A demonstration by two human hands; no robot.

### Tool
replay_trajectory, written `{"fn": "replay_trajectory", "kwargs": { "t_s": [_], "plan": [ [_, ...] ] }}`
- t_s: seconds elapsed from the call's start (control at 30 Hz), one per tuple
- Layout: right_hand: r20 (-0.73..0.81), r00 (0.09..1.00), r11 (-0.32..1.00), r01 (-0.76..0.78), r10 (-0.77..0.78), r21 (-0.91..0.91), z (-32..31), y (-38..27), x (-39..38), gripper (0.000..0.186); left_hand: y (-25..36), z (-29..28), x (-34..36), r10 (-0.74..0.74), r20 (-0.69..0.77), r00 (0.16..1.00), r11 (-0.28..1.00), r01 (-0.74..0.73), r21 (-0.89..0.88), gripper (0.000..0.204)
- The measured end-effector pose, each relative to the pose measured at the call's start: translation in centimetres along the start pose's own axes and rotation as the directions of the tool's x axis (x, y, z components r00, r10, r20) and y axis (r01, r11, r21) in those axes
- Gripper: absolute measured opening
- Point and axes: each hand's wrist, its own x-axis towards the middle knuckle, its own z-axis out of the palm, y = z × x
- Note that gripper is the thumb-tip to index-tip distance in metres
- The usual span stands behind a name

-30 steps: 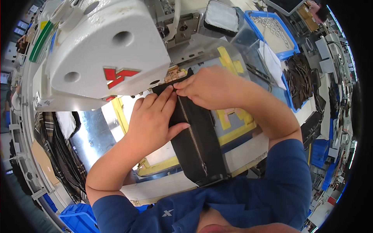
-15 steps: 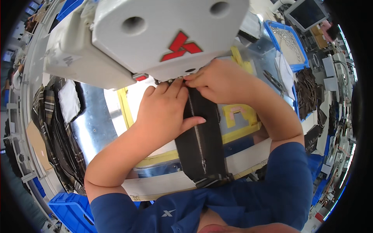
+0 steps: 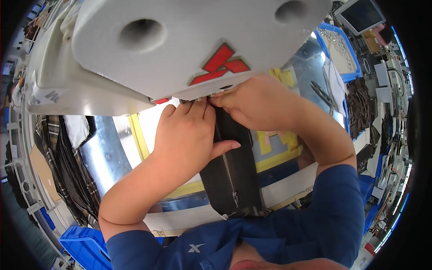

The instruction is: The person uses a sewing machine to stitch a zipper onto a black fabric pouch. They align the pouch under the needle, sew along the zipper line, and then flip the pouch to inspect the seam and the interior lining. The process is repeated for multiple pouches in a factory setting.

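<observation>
A black fabric piece (image 3: 243, 175) with a metal zipper (image 3: 227, 166) runs from beneath the white sewing machine head (image 3: 180, 45) down to the table's front edge. My left hand (image 3: 184, 135) lies on the piece with fingers apart, tips at the machine's lower edge, thumb stretched across the zipper. Opposite it, my right hand (image 3: 258, 103) has bent fingers gathered on the top part of the black piece, their tips partly hidden under the machine head.
Dark plaid fabric pieces (image 3: 67, 180) are stacked on the left. At the right are black scissors (image 3: 321, 94), a blue tray of metal parts (image 3: 339, 49), brown pieces (image 3: 357, 108) and a monitor (image 3: 360, 13). A blue bin (image 3: 76, 243) sits lower left.
The view has shifted, so the machine head fills more of the upper frame. Both hands remain on the black piece, and their fingertips are now more hidden beneath the head.
</observation>
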Motion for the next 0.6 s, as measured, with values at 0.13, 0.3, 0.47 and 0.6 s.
{"fn": "replay_trajectory", "kwargs": {
  "t_s": [0.13,0.3,0.47,0.6],
  "plan": [
    [0.014,1.000,1.000,-0.023,0.023,-0.013,-0.4,0.3,-0.4,0.029,-0.1,0.2,0.0,0.029,-0.040,0.999,0.999,-0.031,-0.033,0.094],
    [0.035,0.998,0.999,-0.048,0.047,0.027,-0.6,0.4,-0.8,0.030,0.1,0.2,0.3,0.035,-0.022,0.999,0.999,-0.036,-0.038,0.093],
    [0.005,1.000,0.999,-0.018,0.018,-0.029,0.2,-0.1,-0.9,0.032,0.1,-0.1,0.2,0.022,-0.023,0.999,1.000,-0.023,-0.008,0.092],
    [-0.018,1.000,1.000,0.006,-0.006,-0.021,0.7,0.0,-1.1,0.034,0.3,0.0,0.0,0.006,-0.013,1.000,1.000,-0.006,0.003,0.090]
  ]
}}
